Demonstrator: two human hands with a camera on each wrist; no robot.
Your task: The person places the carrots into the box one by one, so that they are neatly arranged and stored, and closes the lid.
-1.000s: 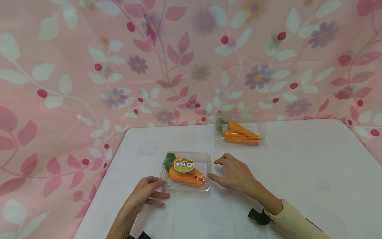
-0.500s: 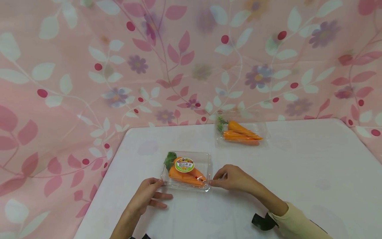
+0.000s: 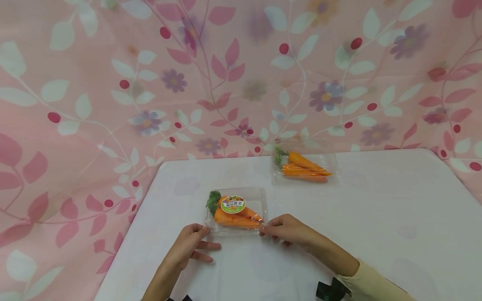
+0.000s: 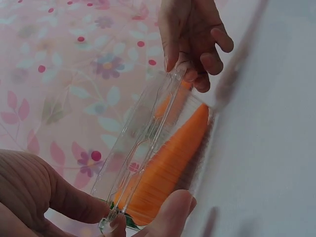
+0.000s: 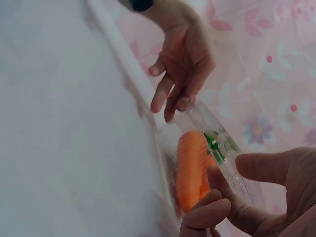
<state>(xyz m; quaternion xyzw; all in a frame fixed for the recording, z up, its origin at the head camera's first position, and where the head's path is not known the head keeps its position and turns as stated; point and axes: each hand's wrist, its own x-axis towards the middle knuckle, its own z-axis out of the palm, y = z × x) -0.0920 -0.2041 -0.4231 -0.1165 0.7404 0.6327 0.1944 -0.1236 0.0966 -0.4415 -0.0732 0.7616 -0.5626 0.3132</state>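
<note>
A clear plastic clamshell box (image 3: 255, 200) with carrots (image 3: 233, 219), green leaves (image 3: 213, 201) and a round printed label (image 3: 233, 204) is between my two hands. My left hand (image 3: 187, 246) pinches its near left corner between thumb and index finger; the other fingers stretch out beneath. At the near right corner my right hand (image 3: 291, 230) pinches the rim. In the left wrist view, the box's rim (image 4: 153, 133) runs from one hand to the other, the lid lying closed against the tray. The right wrist view shows my right thumb (image 5: 261, 166) over the rim.
A second clear plastic box (image 3: 326, 161) with carrots (image 3: 303, 167) and green sprigs (image 3: 279, 156) stands at the back of the white-covered table (image 3: 376, 209). Behind the table hangs a pink floral cloth (image 3: 241, 83).
My right hand has come in from beside the box and taken hold of its near right corner. The box has shifted slightly away from me. My left hand keeps its pinch.
</note>
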